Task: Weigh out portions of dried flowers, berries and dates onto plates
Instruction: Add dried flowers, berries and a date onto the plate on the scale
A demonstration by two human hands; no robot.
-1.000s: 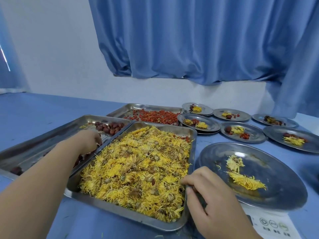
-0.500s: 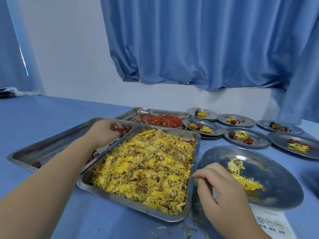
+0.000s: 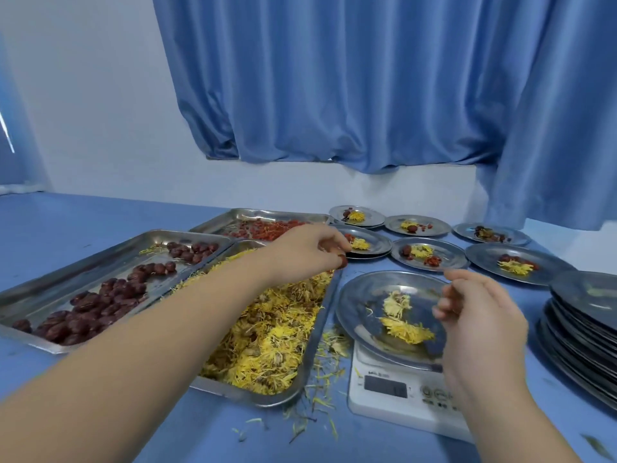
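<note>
My left hand hovers over the far right corner of the tray of yellow dried flowers, its fingers pinched on a dark red date. A steel plate with two clumps of yellow flowers rests on a white scale. Over that plate's right side is my right hand, fingers loosely curled and nothing visible in them. The tray of dates lies at the left. Behind the flower tray, the tray of red berries is partly hidden by my left hand.
Several filled plates lie in two rows at the back right. A stack of steel plates stands at the right edge. Loose petals litter the blue table in front of the scale. A blue curtain hangs behind.
My left hand has left the date tray and swung right across the flower tray with a date in it. My right hand rose from the flower tray's edge to above the plate.
</note>
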